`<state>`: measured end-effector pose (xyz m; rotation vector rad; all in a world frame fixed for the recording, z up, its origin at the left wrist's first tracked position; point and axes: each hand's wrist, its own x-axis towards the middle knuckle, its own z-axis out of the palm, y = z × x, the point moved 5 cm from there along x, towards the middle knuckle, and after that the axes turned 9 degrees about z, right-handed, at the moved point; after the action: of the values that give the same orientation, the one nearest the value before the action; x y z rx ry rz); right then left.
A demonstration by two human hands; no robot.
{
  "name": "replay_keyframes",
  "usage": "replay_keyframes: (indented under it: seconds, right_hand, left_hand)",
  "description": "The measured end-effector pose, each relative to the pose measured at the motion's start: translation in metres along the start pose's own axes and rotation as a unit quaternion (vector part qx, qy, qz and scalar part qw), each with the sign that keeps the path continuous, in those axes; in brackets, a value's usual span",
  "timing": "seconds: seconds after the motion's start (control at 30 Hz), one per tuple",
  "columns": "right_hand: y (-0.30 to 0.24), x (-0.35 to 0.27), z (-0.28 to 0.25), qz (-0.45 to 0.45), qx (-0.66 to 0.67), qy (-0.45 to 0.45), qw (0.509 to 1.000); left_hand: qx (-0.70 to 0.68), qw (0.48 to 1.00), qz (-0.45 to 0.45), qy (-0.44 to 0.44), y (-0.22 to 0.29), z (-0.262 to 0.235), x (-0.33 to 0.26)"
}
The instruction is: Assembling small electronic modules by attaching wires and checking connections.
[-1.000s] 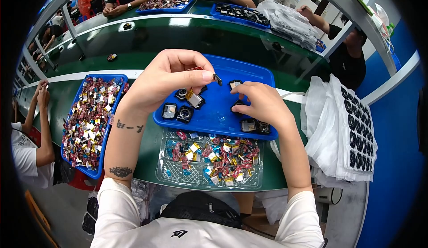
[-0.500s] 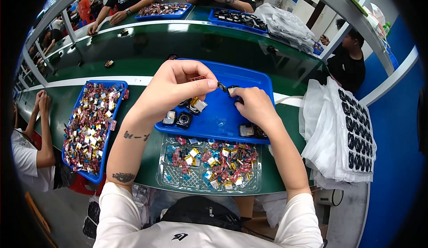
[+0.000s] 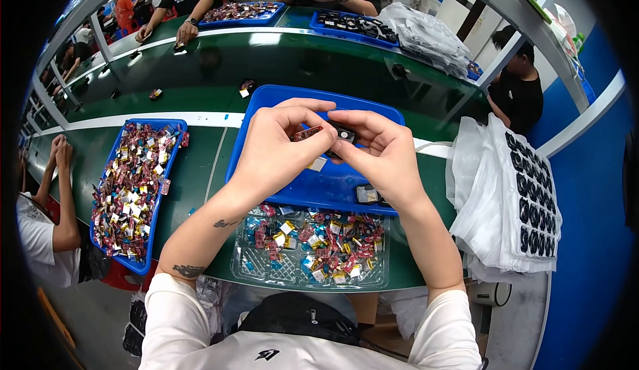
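My left hand (image 3: 276,147) and my right hand (image 3: 383,154) meet above a blue tray (image 3: 313,187). The left fingertips pinch a small red and silver part (image 3: 306,133). The right fingers hold a small black square part (image 3: 343,134) against it. One more black part (image 3: 367,194) lies in the tray near my right wrist, and a pale small piece (image 3: 317,164) lies under my hands. A clear plastic tray (image 3: 313,250) full of several small red, blue and gold parts sits just in front of me.
A second blue tray (image 3: 170,130) heaped with small red parts lies to the left, by another person's arm (image 3: 63,203). White plastic sheets with black parts (image 3: 526,197) are stacked at right. Other people work across the green bench (image 3: 200,57) with their own blue trays.
Both hands rose from the tray and came together. The left hand left the parts in the tray, and the two now hold small parts between their fingertips.
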<state>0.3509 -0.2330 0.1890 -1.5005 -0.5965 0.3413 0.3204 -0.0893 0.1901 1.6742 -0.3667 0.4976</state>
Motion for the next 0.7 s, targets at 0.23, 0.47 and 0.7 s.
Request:
replay_keyframes:
  seconds: [0.23, 0.47, 0.7]
  right_hand:
    - [0.0016, -0.0022, 0.0020, -0.014, -0.008, 0.013, 1.000]
    - [0.0032, -0.0022, 0.0031, -0.031, -0.029, 0.027, 0.999]
    - [0.0029, -0.0039, 0.0037, -0.053, -0.049, 0.043, 0.997]
  left_hand:
    - [0.029, 1.000, 0.005, 0.008, -0.0016, 0.0000, -0.0004]
    - [0.032, 0.999, -0.001, 0.012, -0.0007, 0.0000, -0.0010]
    - [0.020, 1.000, -0.005, 0.015, -0.0024, -0.0002, -0.0011]
